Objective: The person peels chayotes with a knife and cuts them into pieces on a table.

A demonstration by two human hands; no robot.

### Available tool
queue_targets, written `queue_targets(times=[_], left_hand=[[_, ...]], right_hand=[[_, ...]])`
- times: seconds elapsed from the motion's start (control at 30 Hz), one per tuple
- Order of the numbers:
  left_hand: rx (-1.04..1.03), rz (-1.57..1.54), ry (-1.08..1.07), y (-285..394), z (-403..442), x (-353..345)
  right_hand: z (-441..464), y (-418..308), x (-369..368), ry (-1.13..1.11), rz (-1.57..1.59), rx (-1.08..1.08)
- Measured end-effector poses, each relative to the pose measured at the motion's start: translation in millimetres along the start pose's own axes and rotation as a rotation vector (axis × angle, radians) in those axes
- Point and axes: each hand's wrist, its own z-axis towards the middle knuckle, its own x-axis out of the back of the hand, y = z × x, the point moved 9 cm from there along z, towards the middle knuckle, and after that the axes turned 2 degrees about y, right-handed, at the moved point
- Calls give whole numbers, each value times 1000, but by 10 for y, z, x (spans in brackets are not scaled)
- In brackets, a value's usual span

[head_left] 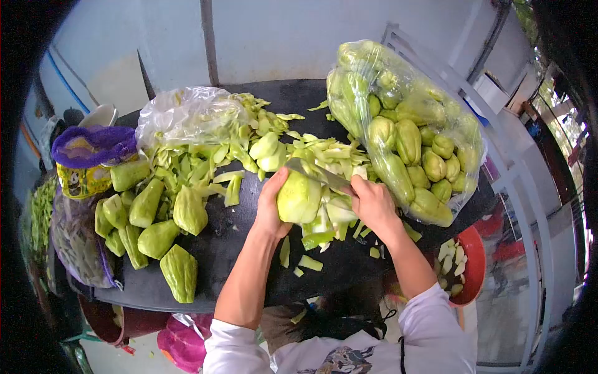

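Black table (227, 249) is strewn with chayotes and trimmings. At right rear, a big clear plastic bag (408, 121) is packed with whole chayotes. Peelings (187, 167) are heaped from left rear across to centre, partly covered at the back by crumpled clear plastic (180, 115). At front left, loose chayotes (157, 239) are grouped, one lying close to the front edge. At the left end, a purple mesh bag (78, 240) is seen, greenish contents unclear. Below the table at right, a red bucket (478, 265) is seen, pale cut pieces held inside. Right hand (375, 206): fingers wrapped around the knife handle. Left hand (271, 206): fingers curled around the left side of a pale peeled chayote (299, 198), held above table centre, near the scraps. Knife (333, 179) blade is angled across its upper right, contact cannot be told
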Motion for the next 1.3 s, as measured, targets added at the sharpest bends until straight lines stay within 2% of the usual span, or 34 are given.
queue_targets(times=[0.13,0.2,0.27,0.37,0.43,0.5,0.6,0.63,0.73,0.83,1.1,1.2,1.3], left_hand=[[18,-33,24,-134,79,100],[40,6,1,-118,5,51],[14,24,-32,4,52,-40],[74,-45,-49,-41,-11,2],[116,-204,-40,-32,-12,-28],[46,-295,37,0,56,40],[16,-302,136,10,65,141],[14,-295,139,3,76,173],[50,-350,70,-72,105,141],[54,-363,89,-106,71,75],[107,-331,75,-185,33,36],[65,-321,109,-117,52,116],[63,-267,143,-100,30,132]], right_hand=[[15,-34,-7,15,3,9],[45,320,-130,-44,-6,-177],[36,410,-114,-43,-19,-178],[-34,396,-132,-59,25,-194],[-27,408,-181,-104,40,-222],[-30,318,-156,-98,11,-204],[-42,35,-33,19,31,-44],[-56,-36,-37,22,37,-45],[-72,-486,49,127,-22,186],[-49,-671,23,120,-66,253],[-26,-584,4,166,-70,212],[-34,-333,-17,71,19,117],[-87,-253,-19,74,75,110]])
